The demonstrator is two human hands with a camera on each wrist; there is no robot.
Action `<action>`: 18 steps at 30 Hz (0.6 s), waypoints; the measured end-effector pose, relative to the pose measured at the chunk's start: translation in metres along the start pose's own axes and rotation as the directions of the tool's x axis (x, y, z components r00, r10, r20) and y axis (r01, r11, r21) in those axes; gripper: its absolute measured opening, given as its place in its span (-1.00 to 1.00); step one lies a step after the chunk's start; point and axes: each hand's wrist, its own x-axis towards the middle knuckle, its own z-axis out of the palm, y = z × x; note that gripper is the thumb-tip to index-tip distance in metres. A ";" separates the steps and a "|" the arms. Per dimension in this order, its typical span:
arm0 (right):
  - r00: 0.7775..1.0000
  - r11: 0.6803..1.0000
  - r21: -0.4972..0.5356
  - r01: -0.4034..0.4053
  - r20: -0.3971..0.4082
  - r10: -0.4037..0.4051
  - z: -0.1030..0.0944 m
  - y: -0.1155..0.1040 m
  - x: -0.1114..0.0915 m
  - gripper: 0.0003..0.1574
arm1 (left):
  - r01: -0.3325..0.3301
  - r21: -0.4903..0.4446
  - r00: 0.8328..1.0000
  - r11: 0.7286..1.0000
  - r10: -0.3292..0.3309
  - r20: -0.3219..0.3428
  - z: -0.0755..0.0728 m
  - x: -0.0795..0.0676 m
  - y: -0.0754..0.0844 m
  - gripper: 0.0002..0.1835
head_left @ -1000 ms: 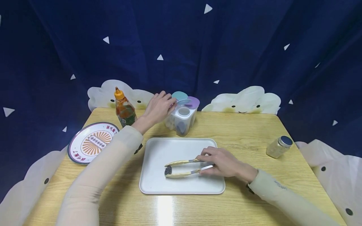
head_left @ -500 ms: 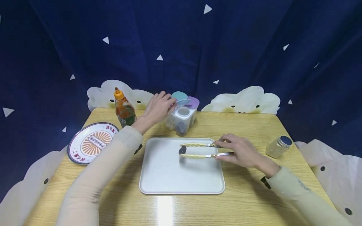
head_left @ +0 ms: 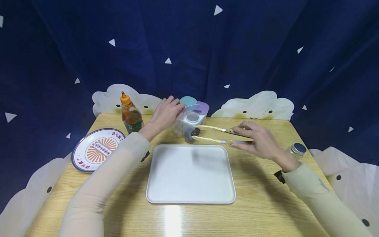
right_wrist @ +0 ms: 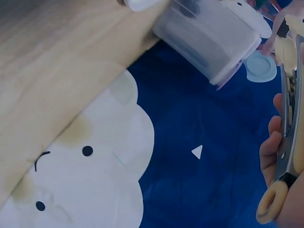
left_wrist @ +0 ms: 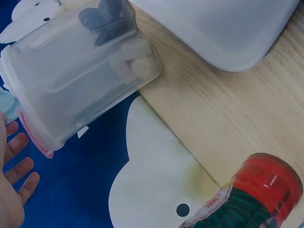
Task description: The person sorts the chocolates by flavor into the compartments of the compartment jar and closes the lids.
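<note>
My left hand (head_left: 167, 112) pinches the raised pale blue lid (head_left: 193, 107) of a translucent storage container (head_left: 186, 119) at the back of the table. Dark pieces and pale chunks show through the container wall (left_wrist: 71, 80) in the left wrist view. One round mouth under the lid is uncovered. My right hand (head_left: 262, 138) grips metal tongs (head_left: 226, 131) with cream wavy tips. Between those tips sits a dark round piece (head_left: 195, 132), overlapping the container's front in the head view. In the right wrist view the tongs (right_wrist: 287, 152) appear along the right edge.
A white tray (head_left: 190, 177) lies before the container. To the left stand a red sauce bottle (head_left: 132, 118) with an orange cap and a printed plate (head_left: 83, 143). A blue-capped jar (head_left: 297, 149) sits far right, partly behind my right forearm. A dark blue curtain (head_left: 189, 42) hangs behind.
My right hand has lifted the tongs and the dark round piece off the tray, moving them back and slightly right to the container's front. My left hand has stayed at the lid.
</note>
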 end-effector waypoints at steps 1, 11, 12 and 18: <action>1.000 1.000 -0.003 -0.002 -0.008 0.002 0.000 0.001 0.003 -0.19 | -0.001 0.000 1.000 1.000 0.001 -0.001 0.000 0.000 0.000 -0.75; 0.998 0.997 -0.031 -0.068 -0.017 0.067 0.004 0.017 0.028 -0.39 | -0.001 -0.005 1.000 1.000 0.001 -0.002 0.000 0.000 0.000 -0.76; 0.997 0.997 -0.033 -0.075 -0.014 0.075 0.005 0.019 0.030 -0.39 | 0.002 -0.007 1.000 1.000 -0.002 0.005 0.000 0.000 0.000 -0.75; 0.992 0.991 -0.057 -0.125 0.008 0.126 0.009 0.028 0.037 -0.34 | 0.011 -0.007 0.999 1.000 -0.010 0.031 0.000 0.000 0.000 -0.74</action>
